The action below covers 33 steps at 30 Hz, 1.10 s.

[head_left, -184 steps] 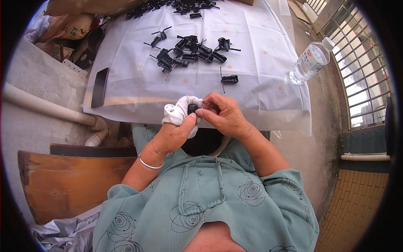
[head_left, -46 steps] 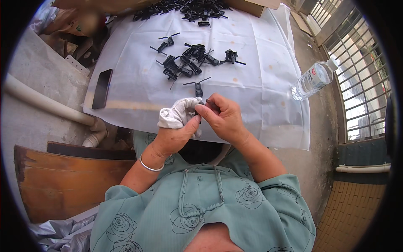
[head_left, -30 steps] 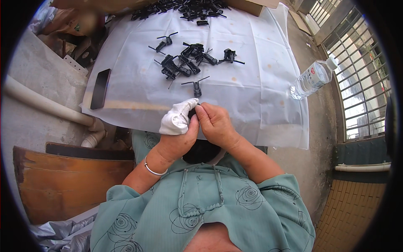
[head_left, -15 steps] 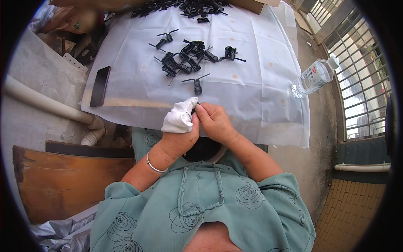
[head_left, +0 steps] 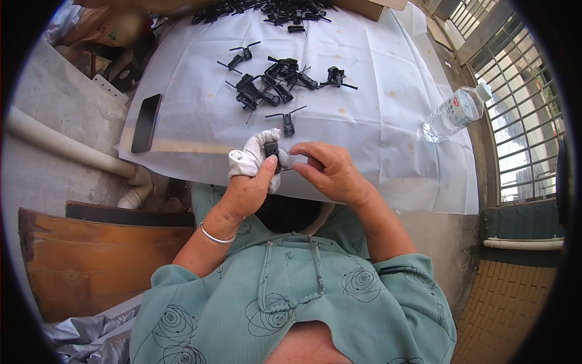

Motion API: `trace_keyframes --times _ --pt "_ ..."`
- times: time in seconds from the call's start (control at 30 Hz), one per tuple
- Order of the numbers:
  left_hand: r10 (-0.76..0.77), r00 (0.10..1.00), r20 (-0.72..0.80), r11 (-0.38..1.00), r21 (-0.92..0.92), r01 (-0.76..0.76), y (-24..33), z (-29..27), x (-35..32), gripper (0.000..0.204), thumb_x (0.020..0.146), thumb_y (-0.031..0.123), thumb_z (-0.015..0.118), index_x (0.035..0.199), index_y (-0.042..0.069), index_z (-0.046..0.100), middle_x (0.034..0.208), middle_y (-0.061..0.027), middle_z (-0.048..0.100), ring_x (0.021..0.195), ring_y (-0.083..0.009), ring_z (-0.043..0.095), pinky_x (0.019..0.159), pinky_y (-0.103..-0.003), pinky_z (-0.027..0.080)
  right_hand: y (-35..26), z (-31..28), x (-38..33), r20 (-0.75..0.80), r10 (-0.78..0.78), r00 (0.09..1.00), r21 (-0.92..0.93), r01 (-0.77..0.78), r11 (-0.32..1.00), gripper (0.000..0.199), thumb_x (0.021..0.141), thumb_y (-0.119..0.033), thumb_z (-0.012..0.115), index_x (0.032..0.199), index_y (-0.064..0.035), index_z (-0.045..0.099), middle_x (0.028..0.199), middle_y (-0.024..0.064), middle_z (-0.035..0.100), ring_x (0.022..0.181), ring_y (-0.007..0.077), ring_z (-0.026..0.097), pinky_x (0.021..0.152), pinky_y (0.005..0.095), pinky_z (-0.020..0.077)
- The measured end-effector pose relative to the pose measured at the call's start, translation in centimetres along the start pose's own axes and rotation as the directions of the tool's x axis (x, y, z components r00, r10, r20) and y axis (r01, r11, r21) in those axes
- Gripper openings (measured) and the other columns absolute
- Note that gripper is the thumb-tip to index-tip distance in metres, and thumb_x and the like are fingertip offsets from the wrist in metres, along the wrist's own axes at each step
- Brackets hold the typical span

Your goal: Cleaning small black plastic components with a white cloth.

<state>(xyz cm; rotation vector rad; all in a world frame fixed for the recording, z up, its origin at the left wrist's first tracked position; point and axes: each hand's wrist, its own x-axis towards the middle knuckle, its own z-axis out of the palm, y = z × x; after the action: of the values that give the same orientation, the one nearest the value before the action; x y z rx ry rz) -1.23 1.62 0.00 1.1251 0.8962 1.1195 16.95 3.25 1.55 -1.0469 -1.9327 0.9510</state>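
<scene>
My left hand point(head_left: 254, 182), in a white glove that leaves the thumb bare, grips a small black plastic part point(head_left: 272, 149) above the table's near edge. The thumb presses on the part's face. My right hand point(head_left: 332, 171) is bare and just to the right of it, thumb and forefinger apart. A thin dark piece sticks out from the held part toward the right thumb tip; whether they touch I cannot tell. Just beyond the hands lies one similar black part point(head_left: 288, 123) with two thin arms spread out. Farther off sits a loose cluster of such parts point(head_left: 264, 91).
White plastic sheeting point(head_left: 376, 121) covers the table. A dark phone point(head_left: 146, 123) lies at the left edge, and a clear water bottle point(head_left: 451, 114) lies tilted at the right edge. At the far side are a heap of black parts point(head_left: 285, 12) and a cardboard box point(head_left: 364, 7).
My hands were together over the part; now the right hand has drawn away to the right and its fingers have parted. The left hand has turned, bringing the black part into sight.
</scene>
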Motion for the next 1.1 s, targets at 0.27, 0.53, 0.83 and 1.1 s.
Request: trace_keyframes --times 0.27,0.53,0.83,1.1 --pt "-0.023 0.998 0.061 0.990 0.141 0.015 0.8 0.4 0.0 0.035 0.090 0.009 0.039 0.125 0.003 0.038 0.086 -0.0033 0.052 0.055 -0.0043 0.036 0.048 -0.018 0.032 0.8 0.1 -0.2 -0.032 -0.148 0.988 0.005 0.148 0.989 0.010 0.078 -0.008 0.066 0.084 -0.0026 0.061 0.061 0.0047 0.050 0.053 0.0103 0.042 0.049 0.0233 0.0358" --pt "-0.073 0.988 0.137 0.980 0.192 0.046 1.6 0.4 -0.6 0.027 0.086 0.003 0.041 0.113 0.002 0.044 0.087 -0.0019 0.051 0.073 -0.0068 0.045 0.066 -0.021 0.041 0.0 0.8 0.1 0.080 0.119 0.990 0.215 -0.134 0.967 0.017 0.086 -0.015 0.059 0.079 -0.0001 0.056 0.060 0.0050 0.048 0.055 0.0107 0.042 0.052 0.0243 0.0362" --pt "-0.093 0.988 0.126 0.991 0.111 0.079 1.6 0.4 -0.3 0.022 0.084 0.001 0.044 0.106 0.001 0.047 0.089 -0.0018 0.052 0.080 -0.0072 0.046 0.069 -0.022 0.041 -0.3 0.9 0.8 0.210 0.059 0.976 0.106 -0.083 0.991 0.024 0.091 -0.017 0.048 0.075 -0.0001 0.054 0.060 0.0082 0.048 0.057 0.0151 0.042 0.055 0.0299 0.0393" --pt "0.161 0.978 0.135 0.825 0.525 -0.208 1.2 0.2 -0.7 0.026 0.083 0.002 0.047 0.108 -0.001 0.045 0.097 -0.0080 0.049 0.089 -0.0153 0.047 0.079 -0.025 0.040 0.3 3.3 0.3 0.061 0.061 0.996 0.124 -0.068 0.990 0.028 0.091 -0.018 0.048 0.071 0.0007 0.052 0.058 0.0078 0.047 0.054 0.0145 0.040 0.053 0.0308 0.0386"
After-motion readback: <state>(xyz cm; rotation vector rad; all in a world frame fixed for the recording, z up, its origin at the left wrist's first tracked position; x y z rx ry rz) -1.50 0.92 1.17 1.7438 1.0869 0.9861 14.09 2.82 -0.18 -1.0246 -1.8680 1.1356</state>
